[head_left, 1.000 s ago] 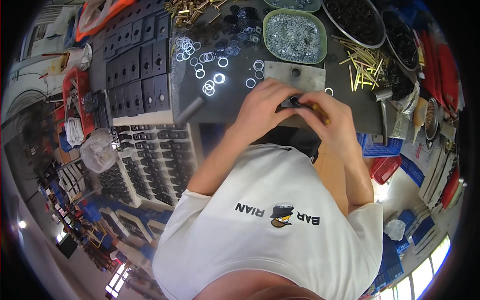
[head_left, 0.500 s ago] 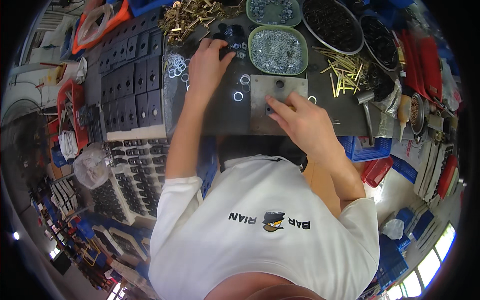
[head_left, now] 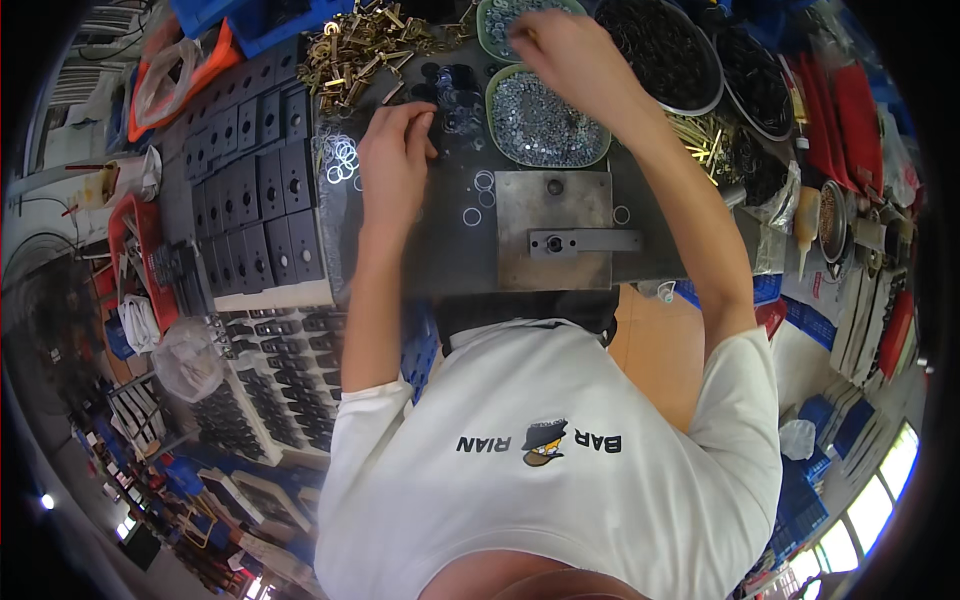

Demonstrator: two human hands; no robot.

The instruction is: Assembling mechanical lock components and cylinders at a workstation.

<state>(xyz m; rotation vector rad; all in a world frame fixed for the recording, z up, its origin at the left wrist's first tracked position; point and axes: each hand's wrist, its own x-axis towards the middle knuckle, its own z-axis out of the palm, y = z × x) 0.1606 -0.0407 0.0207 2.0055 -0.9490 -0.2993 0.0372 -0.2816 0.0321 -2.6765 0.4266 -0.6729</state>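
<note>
My right hand (head_left: 568, 52) reaches across to the far green tray (head_left: 488, 48) of small metal parts, its fingertips pinched together over the rim; what is between them is hidden. My left hand (head_left: 393, 148) rests low over the bench with curled fingers, beside a cluster of dark round parts (head_left: 455, 82); anything in its grip cannot be made out. In front of me lies a steel plate (head_left: 515, 215) with a hole near its far edge. A dark flat bar (head_left: 600, 240) with a block at its left end lies across it, untouched by either hand.
A nearer green tray (head_left: 545, 120) holds many small silver parts. Brass-coloured bolts (head_left: 350, 50) are heaped at the far left, thin rings (head_left: 340, 160) below them. Dark drilled plates (head_left: 265, 185) stand in rows at left. Round pans of black parts (head_left: 665, 50) sit far right.
My right hand has left the steel plate and moved away from me to the far green tray, uncovering the dark bar. My left hand has shifted slightly toward me, off the dark parts.
</note>
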